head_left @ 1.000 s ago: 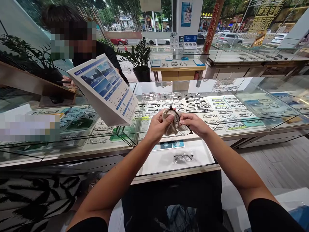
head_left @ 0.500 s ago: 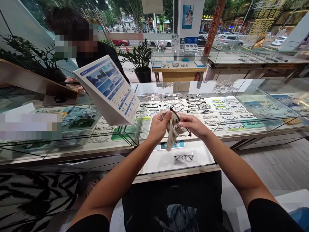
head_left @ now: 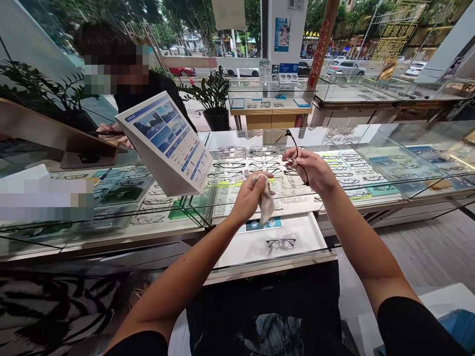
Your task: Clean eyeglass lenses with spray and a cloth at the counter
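Observation:
My left hand (head_left: 249,197) is closed around a crumpled beige cleaning cloth (head_left: 266,205), which hangs down from the fingers. To its right and higher up, my right hand (head_left: 313,168) pinches a pair of dark-framed eyeglasses (head_left: 296,148), held up on edge over the glass counter. The glasses and the cloth are apart. Below my hands a pair of black-rimmed glasses (head_left: 281,243) lies in a clear bag inside an open white drawer (head_left: 237,252).
A glass display counter (head_left: 371,198) with rows of eyeglass frames runs across in front of me. A tent-shaped card (head_left: 168,148) stands on it at the left. Beyond it a person in black (head_left: 163,89) leans over, holding something thin. A potted plant (head_left: 215,99) stands behind.
My right hand has drawn the eyeglasses away from the cloth, up and to the right. My left hand keeps the cloth, now bunched, in nearly the same place.

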Tool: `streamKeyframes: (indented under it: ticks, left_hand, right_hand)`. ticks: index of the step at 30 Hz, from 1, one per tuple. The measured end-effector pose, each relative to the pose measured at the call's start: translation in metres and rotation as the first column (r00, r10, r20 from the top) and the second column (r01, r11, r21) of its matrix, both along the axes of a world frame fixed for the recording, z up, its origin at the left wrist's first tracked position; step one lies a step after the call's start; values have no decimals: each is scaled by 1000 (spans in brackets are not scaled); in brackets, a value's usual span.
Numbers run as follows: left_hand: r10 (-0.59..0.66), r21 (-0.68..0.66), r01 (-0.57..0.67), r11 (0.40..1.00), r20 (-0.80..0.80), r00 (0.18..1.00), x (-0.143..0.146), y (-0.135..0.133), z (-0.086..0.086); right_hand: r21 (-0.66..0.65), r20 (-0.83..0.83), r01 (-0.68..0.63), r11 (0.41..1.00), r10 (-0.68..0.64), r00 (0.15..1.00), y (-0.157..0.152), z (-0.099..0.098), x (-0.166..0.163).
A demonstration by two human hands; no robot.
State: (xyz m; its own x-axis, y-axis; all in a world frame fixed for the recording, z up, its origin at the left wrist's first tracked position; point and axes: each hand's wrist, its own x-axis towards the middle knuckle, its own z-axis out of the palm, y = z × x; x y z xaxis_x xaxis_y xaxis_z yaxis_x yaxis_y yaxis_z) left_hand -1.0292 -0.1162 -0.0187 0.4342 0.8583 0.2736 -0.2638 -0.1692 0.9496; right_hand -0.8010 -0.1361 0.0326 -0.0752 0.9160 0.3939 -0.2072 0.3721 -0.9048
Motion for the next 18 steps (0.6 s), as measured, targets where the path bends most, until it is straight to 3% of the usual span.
streamKeyframes:
  ticks: [3, 5, 10, 15, 16, 18]
  left_hand:
    - [43, 194, -26, 981, -83, 996, -2, -4, 2]
    - [123, 380, -63, 923, -136, 983, -6, -5, 6]
    - [384, 692, -208, 691, -108, 917, -14, -8, 15]
    - [560, 882, -306, 358, 60, 827, -20, -2, 11]
    - [591, 897, -298, 325, 53, 805, -20, 1, 10]
    - [634, 912, -266, 313, 8, 773, -21, 4, 6]
  right_hand:
    - [12, 71, -53, 999, 52, 996, 5, 8, 2]
    - [2, 120, -77, 997, 77, 990, 7, 8, 2]
    - [8, 155, -112, 994, 110, 982, 1, -2, 5]
    - [24, 296, -191, 981, 175, 939, -11, 0, 13]
    - [24, 337, -205, 978, 185, 923, -13, 2, 15]
    - [31, 421, -225, 974, 192, 886, -16, 6, 18]
